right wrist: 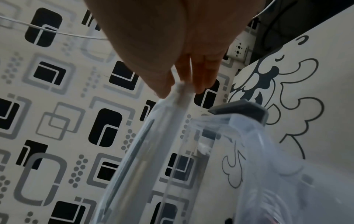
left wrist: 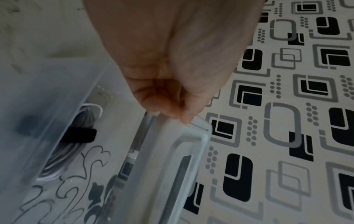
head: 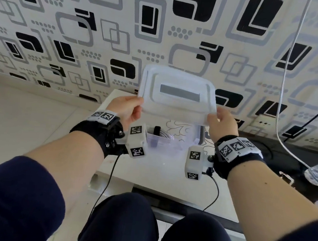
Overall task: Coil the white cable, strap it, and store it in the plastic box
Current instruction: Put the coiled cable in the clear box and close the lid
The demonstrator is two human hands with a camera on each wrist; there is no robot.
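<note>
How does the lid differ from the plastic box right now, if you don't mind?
The lid is held tilted in the air, pinched by the left hand and right hand; the plastic box rests open on the table. The lid is flat; the box holds the strapped white cable. Both are translucent plastic.

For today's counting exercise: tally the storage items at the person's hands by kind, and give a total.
Translucent lid: 1
Clear plastic box: 1
Coiled white cable: 1
Black strap: 1
Total: 4
</note>
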